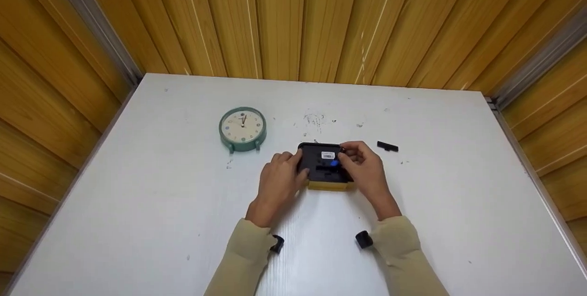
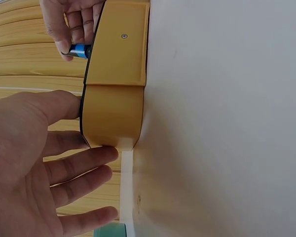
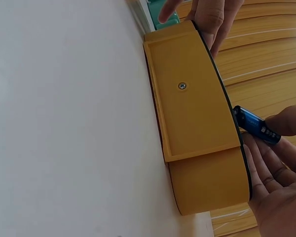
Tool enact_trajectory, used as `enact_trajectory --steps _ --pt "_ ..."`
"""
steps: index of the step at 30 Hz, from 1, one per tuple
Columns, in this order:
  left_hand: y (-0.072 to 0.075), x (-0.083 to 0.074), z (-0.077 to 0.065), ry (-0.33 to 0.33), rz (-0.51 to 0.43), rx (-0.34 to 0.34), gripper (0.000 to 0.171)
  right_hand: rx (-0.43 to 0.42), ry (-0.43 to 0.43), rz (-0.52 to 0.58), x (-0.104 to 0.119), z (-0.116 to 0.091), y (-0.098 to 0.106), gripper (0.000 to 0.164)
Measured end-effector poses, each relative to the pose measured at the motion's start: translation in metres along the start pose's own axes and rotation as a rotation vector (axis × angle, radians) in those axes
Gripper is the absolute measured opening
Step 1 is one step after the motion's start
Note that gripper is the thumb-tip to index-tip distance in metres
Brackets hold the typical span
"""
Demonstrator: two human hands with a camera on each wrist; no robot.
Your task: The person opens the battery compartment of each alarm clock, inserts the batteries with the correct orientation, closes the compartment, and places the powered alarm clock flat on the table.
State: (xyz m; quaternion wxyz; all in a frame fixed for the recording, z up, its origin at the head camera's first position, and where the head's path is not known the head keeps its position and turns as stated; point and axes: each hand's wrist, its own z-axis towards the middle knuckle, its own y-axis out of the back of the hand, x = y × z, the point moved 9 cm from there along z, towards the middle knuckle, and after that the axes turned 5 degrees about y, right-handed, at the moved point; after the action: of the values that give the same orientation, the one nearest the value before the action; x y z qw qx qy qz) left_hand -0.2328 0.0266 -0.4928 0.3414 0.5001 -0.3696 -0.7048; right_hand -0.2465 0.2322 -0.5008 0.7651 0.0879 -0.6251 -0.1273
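A yellow-cased device (image 1: 328, 186) with a black back (image 1: 316, 151) lies back side up on the white table. Its back bears a white barcode label (image 1: 328, 155) and a dark slot. My left hand (image 1: 280, 178) grips its left side, thumb on the back's edge and index finger along the yellow wall (image 2: 113, 116). Between right thumb and fingers, my right hand (image 1: 367, 172) pinches a blue battery (image 3: 256, 124). The battery stands tilted, its dark inner end right at the black back; the slot behind it is hidden in both wrist views.
A small black battery cover (image 1: 388, 146) lies on the table to the right of the device. Farther back on the left is a green round clock (image 1: 243, 130), dial up. Wood-look walls (image 1: 275, 21) border the white table (image 1: 160, 195) at the back and sides.
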Motion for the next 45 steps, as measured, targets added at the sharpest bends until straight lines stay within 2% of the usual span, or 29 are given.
enact_trajectory --steps 10,21,26,37,45 --pt "-0.006 0.000 -0.003 0.022 -0.005 0.053 0.051 0.052 0.025 -0.029 -0.001 -0.007 -0.009 0.023" --pt "-0.002 0.003 0.000 0.020 -0.013 0.032 0.051 0.055 0.025 -0.015 -0.002 0.000 -0.011 0.022" --pt "-0.002 0.002 0.001 0.039 -0.007 0.027 0.050 0.067 0.029 -0.034 -0.002 -0.001 -0.012 0.022" --pt "-0.004 0.003 0.000 0.050 -0.026 0.059 0.052 0.076 0.042 -0.077 -0.001 -0.003 -0.016 0.020" --pt "-0.006 0.005 0.000 0.059 -0.030 0.088 0.054 0.127 0.082 -0.135 0.001 -0.005 -0.020 0.020"
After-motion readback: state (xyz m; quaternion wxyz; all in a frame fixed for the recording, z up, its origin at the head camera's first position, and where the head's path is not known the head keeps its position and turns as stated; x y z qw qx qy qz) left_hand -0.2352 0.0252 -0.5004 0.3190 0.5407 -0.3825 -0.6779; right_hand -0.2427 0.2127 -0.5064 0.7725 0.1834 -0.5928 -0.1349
